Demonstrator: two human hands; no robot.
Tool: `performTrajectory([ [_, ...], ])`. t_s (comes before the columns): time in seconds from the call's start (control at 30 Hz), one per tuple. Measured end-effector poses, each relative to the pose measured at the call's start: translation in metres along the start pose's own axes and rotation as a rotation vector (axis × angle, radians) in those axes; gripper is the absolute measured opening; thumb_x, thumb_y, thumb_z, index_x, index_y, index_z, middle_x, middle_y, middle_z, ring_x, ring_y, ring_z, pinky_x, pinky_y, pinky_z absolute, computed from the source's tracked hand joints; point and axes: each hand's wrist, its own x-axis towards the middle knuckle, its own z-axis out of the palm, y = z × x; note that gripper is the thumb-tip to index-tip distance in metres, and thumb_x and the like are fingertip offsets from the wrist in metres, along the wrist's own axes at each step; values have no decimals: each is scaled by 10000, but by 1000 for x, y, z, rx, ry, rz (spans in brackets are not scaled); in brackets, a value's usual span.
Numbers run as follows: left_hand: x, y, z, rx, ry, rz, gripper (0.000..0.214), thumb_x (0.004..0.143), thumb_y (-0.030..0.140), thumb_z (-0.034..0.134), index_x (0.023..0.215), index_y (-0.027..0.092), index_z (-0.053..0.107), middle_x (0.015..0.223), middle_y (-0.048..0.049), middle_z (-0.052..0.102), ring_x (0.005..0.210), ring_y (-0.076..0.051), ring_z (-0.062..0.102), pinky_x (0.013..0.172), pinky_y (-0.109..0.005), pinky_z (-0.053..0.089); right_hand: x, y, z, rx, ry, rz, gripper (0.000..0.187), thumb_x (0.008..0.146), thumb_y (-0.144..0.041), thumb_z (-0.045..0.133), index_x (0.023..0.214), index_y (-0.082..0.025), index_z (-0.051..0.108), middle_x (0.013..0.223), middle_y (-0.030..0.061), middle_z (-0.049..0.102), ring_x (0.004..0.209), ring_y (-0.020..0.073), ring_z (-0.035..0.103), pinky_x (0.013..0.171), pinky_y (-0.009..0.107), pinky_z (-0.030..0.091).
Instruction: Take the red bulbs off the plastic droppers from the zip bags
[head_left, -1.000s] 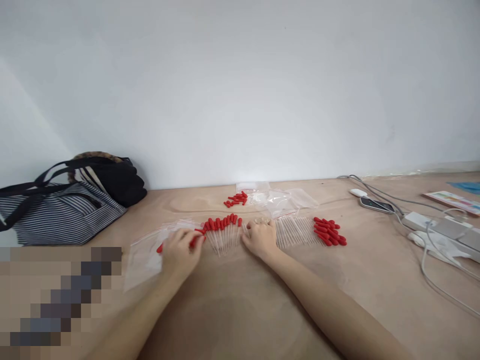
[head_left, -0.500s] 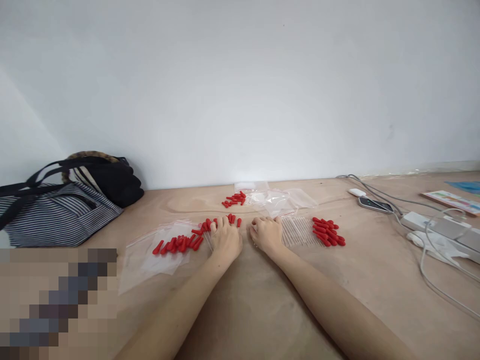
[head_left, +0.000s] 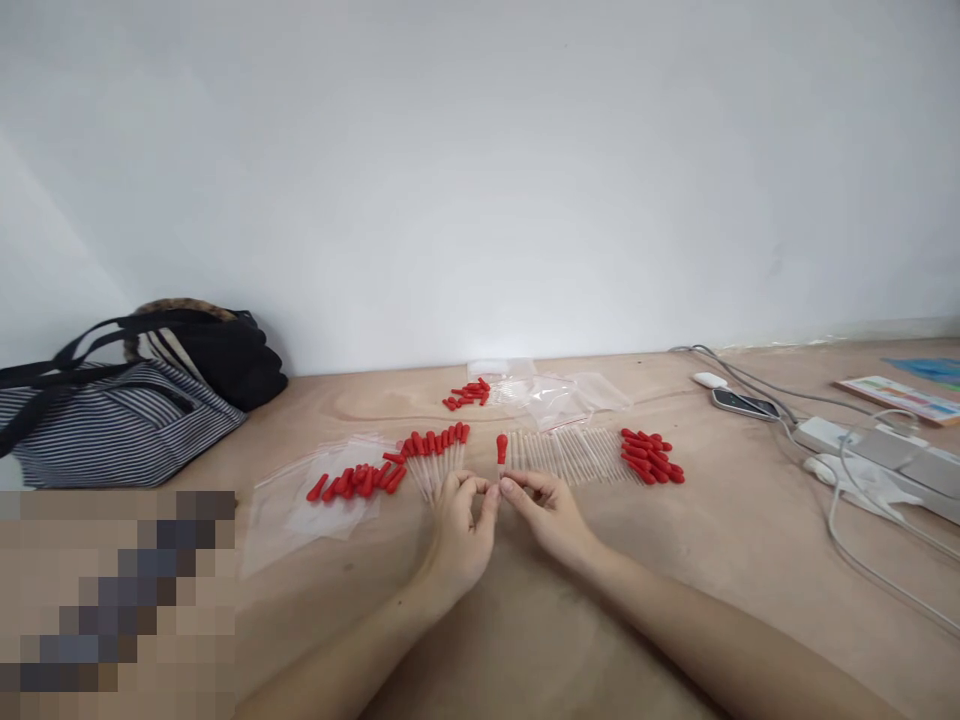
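A dropper [head_left: 502, 449] stands upright in front of me, its red bulb on top and its clear tube running down between my fingertips. My left hand [head_left: 466, 525] pinches it from the left, and my right hand [head_left: 551, 512] pinches it from the right. Behind the left hand lies a fanned row of red-bulbed droppers [head_left: 435, 455]. Beyond the right hand is a row of loose clear tubes [head_left: 574, 455], with a pile of loose red bulbs [head_left: 652, 458] at its right end. More red bulbs [head_left: 360, 482] rest on clear plastic bags [head_left: 289, 515] to the left.
Toward the wall lie a small group of red bulbs [head_left: 469, 393] and clear bags [head_left: 559, 400]. A striped bag [head_left: 124, 425] sits at the left. On the right are a dark device [head_left: 745, 404], a power strip [head_left: 885, 450], cables and a colourful card [head_left: 904, 398].
Both hands have drawn back toward me and met at the middle, where they now hold a dropper upright. The red-bulbed row at the left and the clear tubes are now uncovered.
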Motion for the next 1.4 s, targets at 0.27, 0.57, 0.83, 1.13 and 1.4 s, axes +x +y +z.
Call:
performTrajectory([
  [0.27,-13,-12,-5,-45,16,44,181,814,334,481,763,195,585,822,-39,544,842,-204,542,761,-378,455,8,-2,-8,9,39,-146,338,861,-416,390,767,-189,622,735,24,635,704,152,517,650,280,331],
  [0.57,-23,-36,-32,152,-96,384,241,842,262,465,1073,219,522,967,-65,600,913,-201,543,805,-353,422,-17,12,-17,-557,7,-747,181,854,-230,443,840,-210,623,653,12,590,694,143,426,666,318,196],
  [0.83,-22,-27,-28,267,-149,571,180,861,240,455,789,219,619,682,-3,655,680,-155,544,714,-334,346,-18,12,-12,-511,-16,-839,208,856,-235,435,753,-189,609,609,0,538,672,129,396,668,318,197],
  [1.13,-29,-39,-27,310,-120,581,227,877,260,425,807,256,641,643,4,656,658,-149,539,717,-341,332,-20,13,-16,-530,-22,-874,250,844,-238,439,647,-176,580,556,-6,497,641,126,394,672,318,196],
  [1.4,0,-59,-69,272,174,286,263,851,312,412,897,202,646,794,-56,600,755,-172,563,715,-287,440,-5,19,-24,-415,-11,-329,259,872,-254,399,775,-215,636,676,7,635,664,132,476,646,290,208],
])
